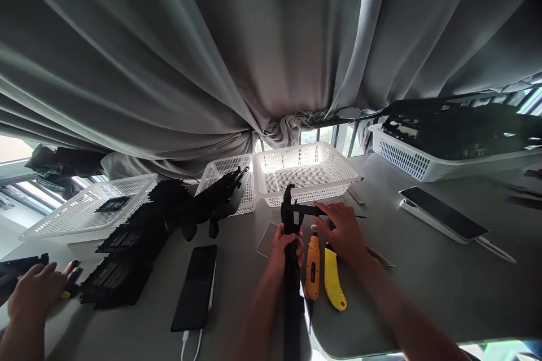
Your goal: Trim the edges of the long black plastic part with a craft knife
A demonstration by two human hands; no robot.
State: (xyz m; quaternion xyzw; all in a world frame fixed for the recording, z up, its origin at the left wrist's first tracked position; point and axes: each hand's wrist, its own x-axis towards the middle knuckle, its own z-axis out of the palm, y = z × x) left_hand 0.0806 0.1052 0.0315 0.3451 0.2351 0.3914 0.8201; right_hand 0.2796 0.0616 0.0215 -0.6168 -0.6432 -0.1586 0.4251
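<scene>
In the lower middle, my left hand (285, 248) is wrapped round a long, narrow black part (293, 304) that points away from me. My right hand (341, 231) grips what looks like a black caliper (310, 210), its beam lying crosswise and its jaws at the far end of the part. Whether the jaws touch the part is too dark to tell. Below my right hand lie an orange handheld tool (312, 273) and a yellow-handled cutter (334, 279), whose far end is hidden by the hand.
White baskets (307, 196) stand at the back; the right one (406, 155) is heaped with black pieces. Stacked black parts (122, 271) lie left, beside another person's hand (36, 290). A cabled phone (195, 287) is near my left arm, another phone (444, 211) at right.
</scene>
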